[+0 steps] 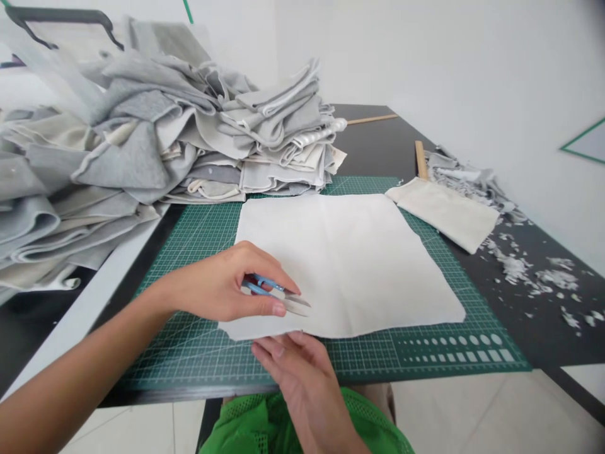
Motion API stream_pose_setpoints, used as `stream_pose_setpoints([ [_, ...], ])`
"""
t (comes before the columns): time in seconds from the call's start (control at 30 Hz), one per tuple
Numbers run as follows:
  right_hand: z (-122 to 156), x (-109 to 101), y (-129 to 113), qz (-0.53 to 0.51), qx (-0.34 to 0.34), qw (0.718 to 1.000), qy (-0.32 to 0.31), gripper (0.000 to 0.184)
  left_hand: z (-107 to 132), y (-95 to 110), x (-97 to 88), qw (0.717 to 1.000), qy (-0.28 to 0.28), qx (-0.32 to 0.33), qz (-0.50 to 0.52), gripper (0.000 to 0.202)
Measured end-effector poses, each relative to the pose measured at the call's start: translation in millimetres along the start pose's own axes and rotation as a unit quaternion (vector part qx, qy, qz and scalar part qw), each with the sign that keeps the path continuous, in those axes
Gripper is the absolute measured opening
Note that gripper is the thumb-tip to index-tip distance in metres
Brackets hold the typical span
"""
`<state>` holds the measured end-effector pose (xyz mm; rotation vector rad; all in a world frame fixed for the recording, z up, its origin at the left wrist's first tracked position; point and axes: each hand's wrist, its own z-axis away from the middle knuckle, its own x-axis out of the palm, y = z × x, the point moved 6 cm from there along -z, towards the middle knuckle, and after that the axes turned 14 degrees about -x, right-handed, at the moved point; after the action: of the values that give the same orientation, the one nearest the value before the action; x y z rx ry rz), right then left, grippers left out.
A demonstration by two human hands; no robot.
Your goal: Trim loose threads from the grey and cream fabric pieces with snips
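My left hand [224, 280] is closed around a pair of blue-handled thread snips [297, 305], whose metal blades point right, just over a white cloth [368, 258]. This cloth lies spread out on a green cutting mat [189, 353], with a faint crease down its middle. At the cloth's near edge, my right hand [307, 378] grips the border below the snips. Some of its fingertips are hidden at or under the fabric.
A tall heap of grey and cream cloth pieces [142, 139] fills the left and back. To the right are a folded cream cloth [444, 211], a wooden strip [420, 159], grey scraps [472, 180] and white lint [515, 268] on the black table [524, 318].
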<state>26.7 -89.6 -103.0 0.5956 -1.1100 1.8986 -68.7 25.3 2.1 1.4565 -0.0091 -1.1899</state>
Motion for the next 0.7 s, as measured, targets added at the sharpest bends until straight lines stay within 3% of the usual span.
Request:
stream_pose_setpoints([
  [0.17, -1.9, -8.1, 1.2, -0.04, -0.012, 0.999, -0.011, 0.024, 13.4, -7.0, 4.1, 0.999, -0.002, 0.016, -0.038, 0.027],
  [0.33, -0.8, 1.2, -7.7, -0.059, -0.005, 0.992, -0.116, 0.025, 34.4, -4.8, 18.1, 0.988, 0.062, 0.071, -0.125, 0.033],
  [0.5, 1.9, 9.8, -22.2, -0.042, -0.012, 0.977, -0.207, 0.03, 61.3, 5.8, 31.9, 0.945, 0.186, 0.131, -0.233, 0.041],
  [0.7, 0.3, -1.1, -30.8, -0.062, -0.021, 0.98, -0.19, 0.034, 66.7, 11.3, 47.4, 0.9, 0.253, 0.143, -0.323, 0.045],
])
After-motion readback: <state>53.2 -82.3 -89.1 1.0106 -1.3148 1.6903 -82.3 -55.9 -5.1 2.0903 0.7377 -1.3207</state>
